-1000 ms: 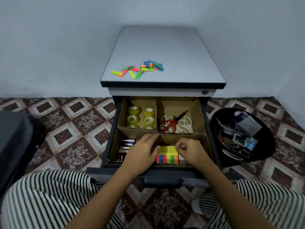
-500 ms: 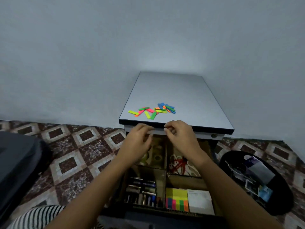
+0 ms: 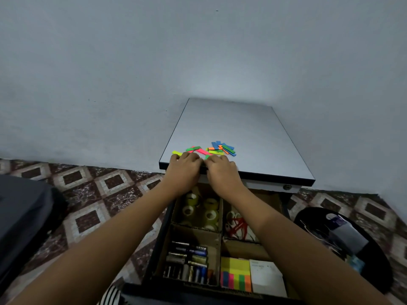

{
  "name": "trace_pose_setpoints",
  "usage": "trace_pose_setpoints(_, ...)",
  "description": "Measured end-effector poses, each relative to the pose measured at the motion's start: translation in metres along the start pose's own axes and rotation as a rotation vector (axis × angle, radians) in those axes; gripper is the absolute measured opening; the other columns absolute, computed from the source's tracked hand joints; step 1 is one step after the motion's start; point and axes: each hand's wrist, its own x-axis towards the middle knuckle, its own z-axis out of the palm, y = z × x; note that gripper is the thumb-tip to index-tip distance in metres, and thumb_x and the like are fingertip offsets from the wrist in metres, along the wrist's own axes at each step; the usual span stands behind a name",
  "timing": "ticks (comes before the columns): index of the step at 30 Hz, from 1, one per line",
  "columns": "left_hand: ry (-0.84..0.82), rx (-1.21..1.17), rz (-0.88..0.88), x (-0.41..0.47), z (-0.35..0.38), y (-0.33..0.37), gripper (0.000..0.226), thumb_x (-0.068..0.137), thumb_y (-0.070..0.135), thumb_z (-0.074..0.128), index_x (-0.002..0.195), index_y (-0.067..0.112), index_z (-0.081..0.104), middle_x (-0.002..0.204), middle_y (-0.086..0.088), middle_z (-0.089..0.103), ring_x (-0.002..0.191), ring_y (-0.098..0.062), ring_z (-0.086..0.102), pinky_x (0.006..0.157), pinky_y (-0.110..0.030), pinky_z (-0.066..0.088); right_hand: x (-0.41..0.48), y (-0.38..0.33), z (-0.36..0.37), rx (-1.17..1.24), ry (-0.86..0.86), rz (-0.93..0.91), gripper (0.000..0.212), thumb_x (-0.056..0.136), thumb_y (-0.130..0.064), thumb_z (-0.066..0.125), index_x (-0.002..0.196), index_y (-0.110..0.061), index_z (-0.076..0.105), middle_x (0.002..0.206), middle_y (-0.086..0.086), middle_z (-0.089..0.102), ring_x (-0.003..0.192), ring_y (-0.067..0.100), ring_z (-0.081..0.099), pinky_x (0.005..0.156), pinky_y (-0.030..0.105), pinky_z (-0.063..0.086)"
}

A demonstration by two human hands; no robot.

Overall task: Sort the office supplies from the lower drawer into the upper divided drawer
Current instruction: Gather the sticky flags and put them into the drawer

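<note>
Seen from the head camera, both arms reach forward over the open divided drawer (image 3: 221, 235) to the front edge of the grey tabletop (image 3: 231, 124) of a drawer cabinet. The left hand (image 3: 185, 170) and the right hand (image 3: 222, 172) lie knuckles up, side by side and almost touching, with their fingers bent down onto the tabletop's edge. The fingertips are hidden behind the knuckles, so whether either hand has hold of anything cannot be told. A scatter of coloured paper strips (image 3: 217, 149) lies on the tabletop just beyond the hands: a yellow one sits at the left hand's fingers, and a green one pokes out between the two hands. Cardboard walls split the drawer below into four compartments. Tape rolls (image 3: 210, 214) fill the back left one, and red-handled scissors (image 3: 239, 226) lie in the back right. Batteries (image 3: 189, 263) lie in the front left one. The front right holds a sticky-note pad (image 3: 235, 275) with a white notepad (image 3: 267, 280) just beside it. On the patterned tile floor (image 3: 99, 194) to the right of the cabinet stands a black tub (image 3: 374, 271) holding mixed items too small to name
</note>
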Motion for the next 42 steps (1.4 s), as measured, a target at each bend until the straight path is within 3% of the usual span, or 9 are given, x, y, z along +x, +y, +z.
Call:
trace_pose_setpoints(9, 0.12, 0.085, 0.071, -0.008, 0.004, -0.004, 0.029, 0.075, 0.019, 0.038, 0.072, 0.015, 0.067, 0.076, -0.002, 0.067, 0.07, -0.024, 0.065, 0.065, -0.035, 0.047, -0.005, 0.005, 0.001, 0.129, 0.147, 0.007, 0.021, 0.097, -0.01, 0.042, 0.109, -0.007, 0.059, 0.111, 0.012, 0.06, 0.102, 0.027, 0.054, 0.078, 0.036, 0.044)
trace_pose_setpoints(15, 0.299, 0.019, 0.063, -0.007, -0.006, -0.003, 0.027, 0.079, 0.021, 0.042, 0.075, 0.015, 0.068, 0.08, -0.002, 0.07, 0.074, -0.027, 0.065, 0.064, -0.031, 0.045, -0.009, 0.009, -0.008, 0.357, 0.303, 0.093, 0.022, 0.096, -0.015, 0.048, 0.105, -0.004, 0.064, 0.104, 0.01, 0.064, 0.094, 0.023, 0.059, 0.078, 0.031, 0.047)
trace_pose_setpoints(21, 0.414, -0.438, -0.027, -0.013, -0.037, 0.018, 0.026, 0.088, 0.023, 0.048, 0.091, 0.009, 0.07, 0.086, -0.007, 0.068, 0.078, -0.028, 0.062, 0.065, -0.035, 0.047, -0.032, 0.009, -0.043, 0.652, 0.41, 0.235, 0.016, 0.094, -0.015, 0.052, 0.099, -0.006, 0.065, 0.092, 0.007, 0.067, 0.084, 0.017, 0.062, 0.077, 0.028, 0.051)
trace_pose_setpoints(24, 0.291, -0.729, -0.081, -0.032, -0.048, 0.036, 0.016, 0.09, 0.012, 0.059, 0.1, 0.007, 0.07, 0.093, -0.004, 0.068, 0.083, -0.012, 0.059, 0.074, -0.017, 0.046, -0.062, 0.015, -0.051, 0.778, 0.363, 0.281, 0.012, 0.093, -0.014, 0.055, 0.097, -0.011, 0.066, 0.085, -0.007, 0.063, 0.079, 0.004, 0.059, 0.073, 0.015, 0.048)
trace_pose_setpoints(28, 0.091, -0.88, -0.095, -0.067, -0.041, 0.061, 0.016, 0.089, 0.014, 0.062, 0.104, 0.012, 0.069, 0.089, 0.009, 0.063, 0.081, -0.001, 0.057, 0.069, 0.0, 0.039, -0.107, 0.03, -0.033, 0.884, 0.243, 0.34, 0.009, 0.09, -0.014, 0.06, 0.093, -0.018, 0.067, 0.083, -0.008, 0.065, 0.085, 0.012, 0.066, 0.08, 0.03, 0.056)
trace_pose_setpoints(31, -0.091, -0.884, -0.058, -0.091, -0.022, 0.079, 0.017, 0.09, 0.019, 0.061, 0.106, 0.018, 0.067, 0.091, 0.012, 0.062, 0.079, 0.004, 0.056, 0.07, -0.006, 0.043, -0.142, 0.04, -0.008, 0.803, 0.18, 0.34, 0.008, 0.087, -0.011, 0.063, 0.091, -0.012, 0.071, 0.078, -0.006, 0.065, 0.079, 0.015, 0.067, 0.076, 0.034, 0.057)
trace_pose_setpoints(34, -0.283, -0.825, 0.013, -0.105, -0.006, 0.098, 0.013, 0.092, 0.021, 0.058, 0.102, 0.02, 0.064, 0.093, 0.005, 0.066, 0.079, -0.006, 0.06, 0.072, -0.023, 0.05, -0.173, 0.044, 0.012, 0.72, 0.049, 0.398, 0.008, 0.086, -0.01, 0.064, 0.089, -0.01, 0.072, 0.075, -0.001, 0.065, 0.073, 0.014, 0.063, 0.072, 0.021, 0.05)
trace_pose_setpoints(38, -0.462, -0.696, 0.103, -0.108, 0.01, 0.11, 0.012, 0.091, 0.021, 0.057, 0.101, 0.019, 0.064, 0.096, 0.002, 0.067, 0.081, -0.008, 0.06, 0.072, -0.024, 0.05, -0.199, 0.043, 0.032, 0.657, -0.049, 0.446, 0.01, 0.086, -0.008, 0.064, 0.092, -0.005, 0.071, 0.079, 0.004, 0.067, 0.073, 0.009, 0.058, 0.068, 0.014, 0.042)
trace_pose_setpoints(42, -0.555, -0.558, 0.178, -0.1, 0.016, 0.117, 0.018, 0.092, 0.022, 0.054, 0.106, 0.017, 0.065, 0.096, -0.001, 0.068, 0.084, -0.015, 0.062, 0.073, -0.027, 0.05, -0.209, 0.042, 0.042, 0.664, -0.109, 0.494, 0.01, 0.086, -0.009, 0.061, 0.091, -0.007, 0.07, 0.073, -0.007, 0.059, 0.066, -0.002, 0.051, 0.063, 0.003, 0.036)
